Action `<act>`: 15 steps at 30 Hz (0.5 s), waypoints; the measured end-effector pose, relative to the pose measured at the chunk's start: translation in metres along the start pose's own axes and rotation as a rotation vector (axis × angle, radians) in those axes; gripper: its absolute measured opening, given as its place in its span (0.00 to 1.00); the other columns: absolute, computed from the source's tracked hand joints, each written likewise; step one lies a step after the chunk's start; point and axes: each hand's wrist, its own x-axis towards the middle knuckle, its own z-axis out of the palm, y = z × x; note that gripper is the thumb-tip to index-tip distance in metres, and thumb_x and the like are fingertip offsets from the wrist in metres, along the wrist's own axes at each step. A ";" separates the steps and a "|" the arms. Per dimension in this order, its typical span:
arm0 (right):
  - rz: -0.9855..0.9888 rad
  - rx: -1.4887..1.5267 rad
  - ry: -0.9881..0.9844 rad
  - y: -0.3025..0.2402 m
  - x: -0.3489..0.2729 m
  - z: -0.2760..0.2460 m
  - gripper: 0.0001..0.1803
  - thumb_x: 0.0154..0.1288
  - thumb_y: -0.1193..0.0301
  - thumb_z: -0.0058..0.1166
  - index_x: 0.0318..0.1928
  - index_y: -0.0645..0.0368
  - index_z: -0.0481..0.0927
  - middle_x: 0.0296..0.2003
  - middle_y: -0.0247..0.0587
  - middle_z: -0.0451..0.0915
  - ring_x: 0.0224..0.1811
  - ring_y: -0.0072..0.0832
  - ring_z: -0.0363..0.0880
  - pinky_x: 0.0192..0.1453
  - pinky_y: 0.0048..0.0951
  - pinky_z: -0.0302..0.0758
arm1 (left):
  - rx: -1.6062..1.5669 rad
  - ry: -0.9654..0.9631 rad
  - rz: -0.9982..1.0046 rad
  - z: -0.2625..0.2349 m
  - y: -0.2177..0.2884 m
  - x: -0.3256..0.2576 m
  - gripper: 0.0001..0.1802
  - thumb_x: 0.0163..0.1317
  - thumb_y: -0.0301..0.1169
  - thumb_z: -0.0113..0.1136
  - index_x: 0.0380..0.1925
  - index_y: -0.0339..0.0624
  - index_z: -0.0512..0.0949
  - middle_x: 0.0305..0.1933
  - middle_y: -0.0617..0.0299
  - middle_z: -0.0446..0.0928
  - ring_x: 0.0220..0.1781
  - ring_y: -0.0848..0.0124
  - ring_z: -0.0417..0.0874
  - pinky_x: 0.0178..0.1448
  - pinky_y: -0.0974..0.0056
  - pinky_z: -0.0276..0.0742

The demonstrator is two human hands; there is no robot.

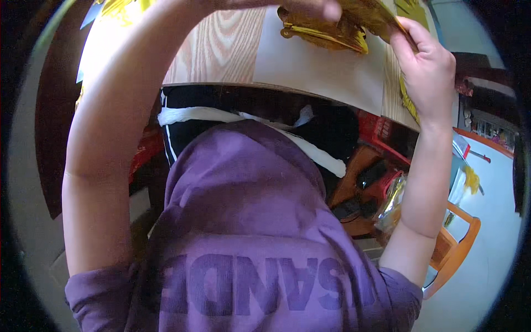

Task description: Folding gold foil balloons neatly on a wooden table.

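Hands on gold foil at the table's near edge

Gold foil pieces lay bunched on a pale sheet that covered part of the wooden tabletop, close to its near edge. The right hand was raised over the right end of the table, its fingers and thumb pinched together on the right end of the foil. The left hand reached in along the top rim of the view (only its fingertips showed), resting on the upper side of the same foil; whether it gripped the foil or merely pressed on it could not be told. More gold scraps sat toward the far left corner of the tabletop. Below the near edge, a purple shirt filled the middle of the view, with a white cord lying across dark cloth just above it. Off the table's right side stood an orange wooden chair on a pale floor.
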 end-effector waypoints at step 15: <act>-0.500 -0.145 0.280 -0.023 -0.012 0.028 0.10 0.60 0.68 0.65 0.42 0.58 0.85 0.40 0.40 0.85 0.42 0.37 0.83 0.49 0.38 0.76 | -0.109 0.202 -0.123 0.001 0.015 0.030 0.12 0.67 0.31 0.66 0.47 0.39 0.86 0.38 0.56 0.89 0.34 0.75 0.86 0.40 0.66 0.84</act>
